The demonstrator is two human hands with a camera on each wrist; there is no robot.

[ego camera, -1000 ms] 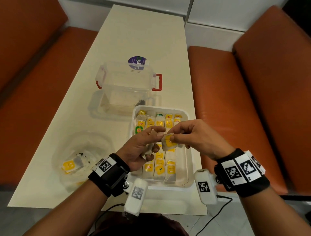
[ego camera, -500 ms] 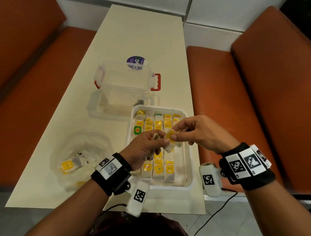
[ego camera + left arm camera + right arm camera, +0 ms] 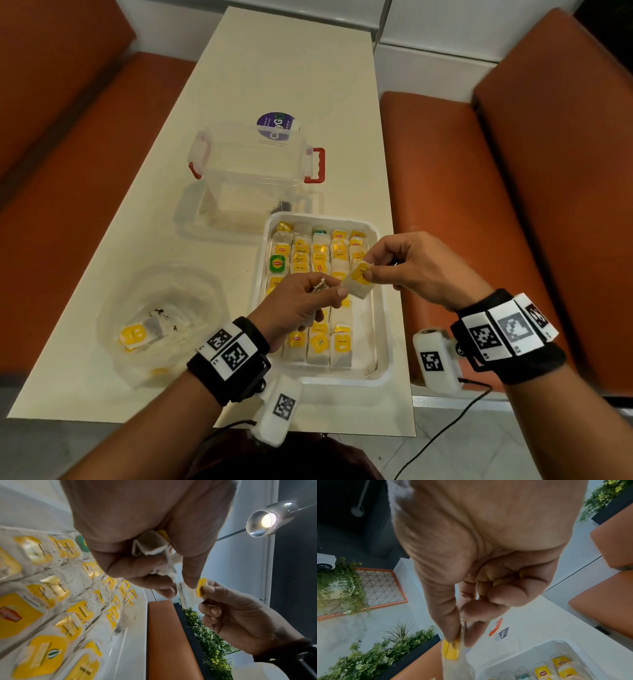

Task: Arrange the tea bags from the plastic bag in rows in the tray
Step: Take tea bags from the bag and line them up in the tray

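Observation:
A white tray [image 3: 383, 346] near the table's front right holds rows of tea bags [image 3: 320, 342] with yellow tags. Above it my right hand [image 3: 368, 274] pinches one tea bag [image 3: 358, 284] by its yellow tag. My left hand [image 3: 337, 291] touches that bag's lower corner with its fingertips and grips a small bunch of tea bags [image 3: 150, 546] in its palm. The right wrist view shows thumb and finger pinching the tagged tea bag [image 3: 451, 650] above the tray [image 3: 539, 649]. The crumpled clear plastic bag [image 3: 161, 308] lies to the tray's left with a tea bag [image 3: 137, 334] inside.
A clear lidless box with red handles [image 3: 253, 174] stands behind the tray, a round purple label [image 3: 275, 125] beyond it. Orange benches [image 3: 462, 205] flank the cream table [image 3: 274, 68]. A cable hangs off the front edge.
My right hand has drawn the pinched tea bag slightly right and away from the left hand. The left hand keeps its bunch and has barely shifted.

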